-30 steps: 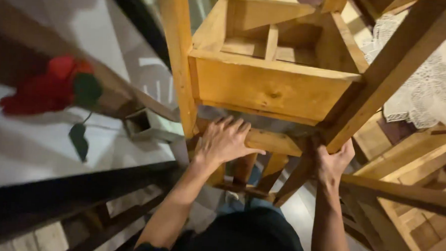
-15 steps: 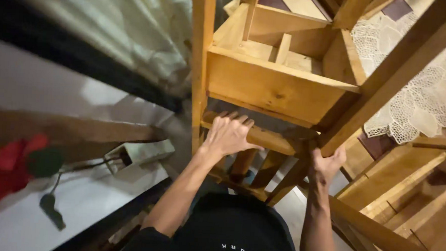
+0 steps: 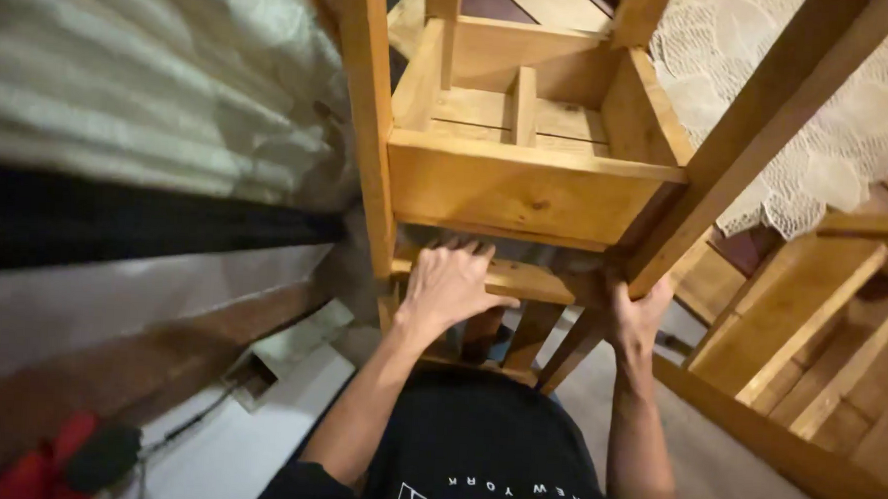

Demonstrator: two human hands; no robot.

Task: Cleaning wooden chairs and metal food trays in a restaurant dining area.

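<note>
Chair [image 3: 527, 183], wooden, is lying upturned in the head view, its seat frame facing the camera and its legs running long from near the hands up and away toward the top edge. The left hand [image 3: 452, 285] is resting flat, fingers spread, on a rail [image 3: 523, 280] below the seat. The right hand [image 3: 633, 318] is wrapping closed around a slanted leg [image 3: 738, 153]. A lace cloth [image 3: 828, 147] is lying behind, right of the chair.
</note>
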